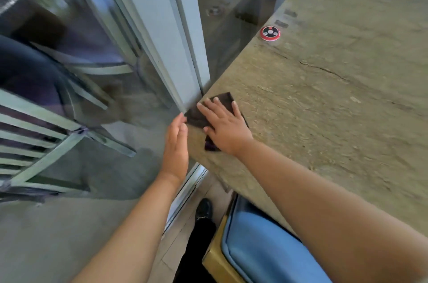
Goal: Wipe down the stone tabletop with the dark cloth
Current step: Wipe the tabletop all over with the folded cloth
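The stone tabletop is rough and tan-grey and fills the right half of the view. A dark cloth lies flat at its left edge, next to the window frame. My right hand presses flat on the cloth with fingers spread, covering its middle. My left hand hovers just off the table's left edge, palm turned toward the table, fingers together and cupped, its fingertips close to the cloth's left corner. It holds nothing.
A round red call button sits near the table's far left edge. A glass wall with a grey frame runs along the left side. A blue padded chair seat stands below the near table edge, beside my dark shoe.
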